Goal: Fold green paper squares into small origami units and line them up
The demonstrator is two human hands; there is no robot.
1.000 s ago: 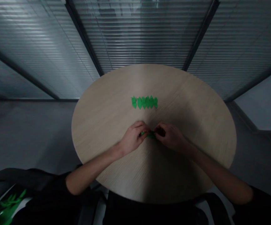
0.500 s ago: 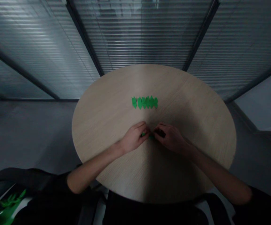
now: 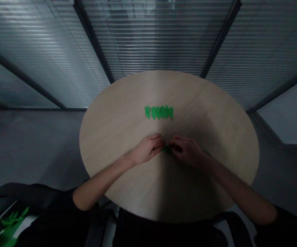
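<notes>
A small piece of green paper (image 3: 166, 149) lies between my two hands at the middle of a round, light wooden table (image 3: 127, 113). My left hand (image 3: 146, 150) pinches its left end with curled fingers. My right hand (image 3: 188, 151) pinches its right end the same way. Most of the paper is hidden under my fingertips. Further back on the table, a row of several folded green paper pieces (image 3: 159, 112) lies side by side, apart from my hands.
Glass walls with horizontal blinds and dark frames stand behind the table. Grey floor surrounds it. At the lower left, green paper shapes (image 3: 7, 228) lie on a pale sheet near my dark sleeve.
Both hands stay in place over the green paper; only the fingertips have shifted slightly on it. The row of folded pieces has not moved.
</notes>
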